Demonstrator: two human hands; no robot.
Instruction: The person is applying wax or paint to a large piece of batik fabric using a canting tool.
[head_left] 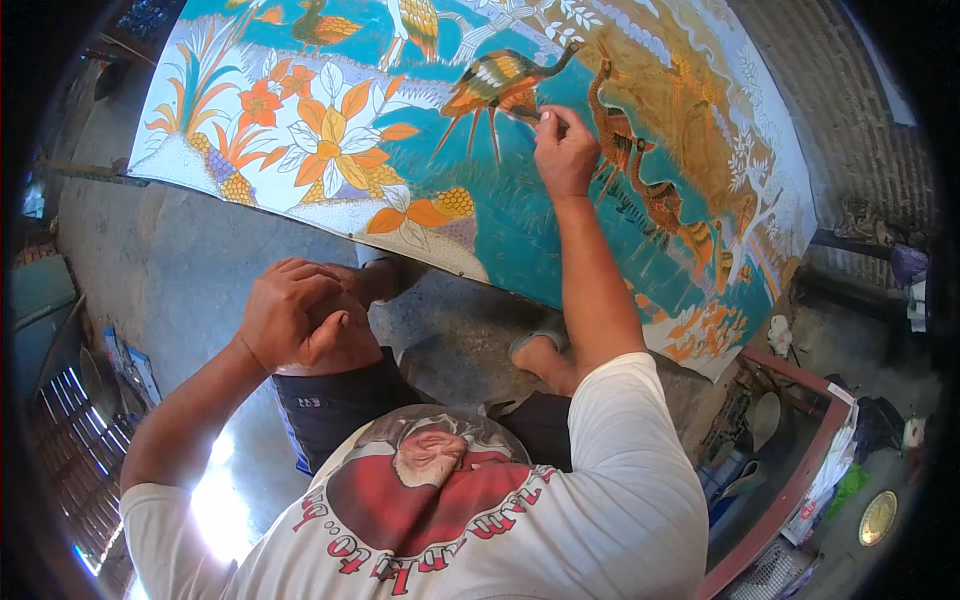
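Observation:
A large painted panel (425, 150) slopes in front of me, covered with long-legged birds, orange and white flowers and teal water. My right hand (567, 150) is at its surface, beside the tail and belly of a dark orange-brown bird (495, 80). The fingers of that hand are pinched together. Whatever they hold is too small or hidden to make out. My left hand (292, 312) lies over my bent left knee (345, 340), thumb apart from the fingers, holding nothing.
A red-brown wooden frame (785, 480) stands at the lower right, with odds and ends around it. A round gold-coloured dish (878, 518) lies farther right. Corrugated sheeting (850, 110) rises behind the panel's right edge. My sandalled foot (545, 355) is under the panel's near edge.

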